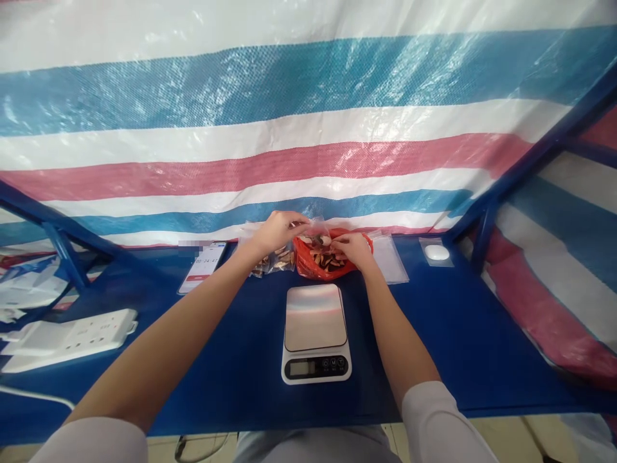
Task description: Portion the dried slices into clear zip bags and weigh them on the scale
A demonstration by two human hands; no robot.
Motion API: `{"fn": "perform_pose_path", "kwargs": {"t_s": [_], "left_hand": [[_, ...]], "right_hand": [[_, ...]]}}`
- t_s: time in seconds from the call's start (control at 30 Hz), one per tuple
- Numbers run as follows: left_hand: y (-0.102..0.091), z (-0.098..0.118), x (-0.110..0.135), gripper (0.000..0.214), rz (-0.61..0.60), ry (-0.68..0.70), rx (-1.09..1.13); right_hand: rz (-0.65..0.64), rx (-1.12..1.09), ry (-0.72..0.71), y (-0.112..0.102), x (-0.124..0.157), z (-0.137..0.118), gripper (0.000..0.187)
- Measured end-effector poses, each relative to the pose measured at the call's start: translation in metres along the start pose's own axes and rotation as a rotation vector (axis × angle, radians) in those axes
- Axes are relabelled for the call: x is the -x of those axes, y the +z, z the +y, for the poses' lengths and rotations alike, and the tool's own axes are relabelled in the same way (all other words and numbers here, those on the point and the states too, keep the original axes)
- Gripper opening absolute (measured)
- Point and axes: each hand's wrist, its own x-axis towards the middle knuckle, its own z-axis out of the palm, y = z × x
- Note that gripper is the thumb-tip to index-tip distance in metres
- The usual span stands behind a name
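Observation:
An open red plastic bag (308, 267) full of dark brown and pale dried slices (330, 261), like dried mushroom, stands behind the scale. My left hand (282, 231) is closed on the edge of a clear plastic bag (317, 226) held above the red bag's left side. Over the red bag's mouth, my right hand (354, 249) has its fingers pinched at some pale slices by the clear bag's opening. Filled clear bags (283, 258) lie just left of the red bag, partly behind my left wrist. A white kitchen scale (315, 321) with a bare metal plate sits nearer me.
Flat clear bags (391, 258) lie right of the red bag. Farther right is a white mouse-shaped object (437, 252). A phone (202, 267) showing a timer and a white power strip (91, 334) are on the left. Striped sheeting (289, 154) and blue frame bars (486, 235) bound the blue table.

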Motion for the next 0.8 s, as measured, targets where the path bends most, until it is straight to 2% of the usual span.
{"fn": "perform_pose_path", "kwargs": {"t_s": [0.3, 0.57, 0.8], "left_hand": [[-0.012, -0.006, 0.003, 0.037, 0.000, -0.031, -0.058], [-0.012, 0.001, -0.009, 0.035, -0.029, -0.004, -0.027], [-0.015, 0.001, -0.012, 0.031, 0.022, 0.011, 0.024]], "right_hand": [[0.045, -0.059, 0.029, -0.001, -0.003, 0.005, 0.006], [0.017, -0.329, 0.127, -0.004, 0.006, -0.012, 0.008], [-0.022, -0.345, 0.122, -0.010, 0.006, -0.010, 0.005]]}}
